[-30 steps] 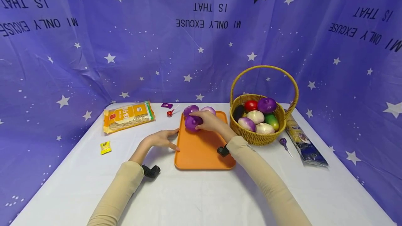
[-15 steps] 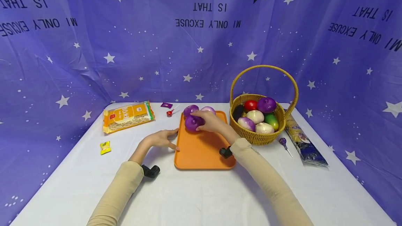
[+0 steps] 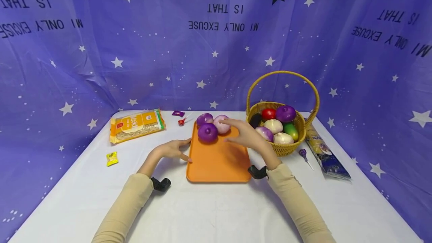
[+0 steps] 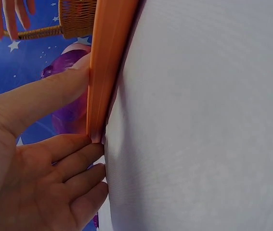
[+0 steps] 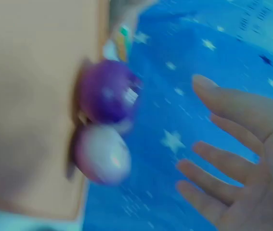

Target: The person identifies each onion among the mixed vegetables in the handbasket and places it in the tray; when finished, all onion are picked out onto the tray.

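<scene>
On the orange tray [image 3: 219, 164] three round onions sit together at its far left. The nearest is a deep purple onion [image 3: 207, 133]. Behind it is a purple-and-white onion [image 3: 204, 119], and to its right a pale pink onion [image 3: 221, 124]. My right hand [image 3: 248, 134] is over the tray's right side, fingers spread and holding nothing; in the right wrist view a gap shows between this hand [image 5: 242, 159] and the onions. My left hand [image 3: 171, 150] rests at the tray's left edge; the left wrist view shows its thumb and fingertips against the tray's side.
A wicker basket [image 3: 278, 149] of toy vegetables with a tall handle stands right of the tray. Beyond it lie a lollipop [image 3: 303, 153] and a blue-and-yellow packet [image 3: 327, 153]. Leftward are an orange bag [image 3: 137, 126], a yellow candy [image 3: 112, 158], a red lollipop [image 3: 181, 122] and a purple candy [image 3: 178, 113].
My right hand has let go of the deep purple onion and drawn back to the right, its fingers opening. The onion stays on the tray. My left hand keeps its place at the tray's edge.
</scene>
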`<state>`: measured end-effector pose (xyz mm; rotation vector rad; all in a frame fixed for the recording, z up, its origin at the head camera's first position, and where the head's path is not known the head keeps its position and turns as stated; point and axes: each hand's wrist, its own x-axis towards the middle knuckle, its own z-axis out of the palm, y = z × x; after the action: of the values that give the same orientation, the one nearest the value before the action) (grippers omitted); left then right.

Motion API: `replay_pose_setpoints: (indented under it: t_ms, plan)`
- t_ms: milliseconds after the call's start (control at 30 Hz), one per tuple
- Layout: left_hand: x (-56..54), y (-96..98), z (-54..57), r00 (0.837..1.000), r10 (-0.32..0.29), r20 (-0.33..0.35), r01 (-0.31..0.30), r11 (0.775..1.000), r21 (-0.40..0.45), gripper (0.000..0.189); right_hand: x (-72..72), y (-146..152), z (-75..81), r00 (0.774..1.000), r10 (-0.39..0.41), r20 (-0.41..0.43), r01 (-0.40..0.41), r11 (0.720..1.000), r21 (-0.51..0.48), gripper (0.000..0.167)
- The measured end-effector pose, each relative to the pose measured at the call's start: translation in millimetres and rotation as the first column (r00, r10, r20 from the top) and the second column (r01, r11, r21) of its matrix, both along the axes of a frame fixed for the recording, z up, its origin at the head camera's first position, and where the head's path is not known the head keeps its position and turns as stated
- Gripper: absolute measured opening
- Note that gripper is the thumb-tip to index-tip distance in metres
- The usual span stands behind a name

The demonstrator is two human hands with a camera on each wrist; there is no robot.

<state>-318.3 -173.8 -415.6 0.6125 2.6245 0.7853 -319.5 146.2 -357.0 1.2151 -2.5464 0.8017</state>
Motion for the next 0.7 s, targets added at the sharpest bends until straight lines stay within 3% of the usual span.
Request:
replay_pose_setpoints:
  t_ms: [333, 500, 700]
  plan:
    - [0.3, -1.1, -0.1, 1.0, 0.003, -0.007, -0.003, 1.0, -0.003, 0.099, 25.3, 53.5, 40.4, 0.982, -0.173, 0.077, 0.169, 0.984, 0.048, 0.059]
    - [0.4, -0.2, -2.1, 1.0, 0.002, -0.01, -0.002, 1.0, -0.001, 0.099, 26.0, 75.2, 44.0, 0.966, -0.193, 0.174, 0.185, 0.981, 0.061, 0.058]
    - [1.0, 1.3, -2.1, 1.0, 0.003, -0.007, -0.003, 1.0, -0.005, 0.099, 20.0, 103.0, 40.1, 0.96, -0.217, 0.179, 0.209, 0.976, 0.064, 0.057]
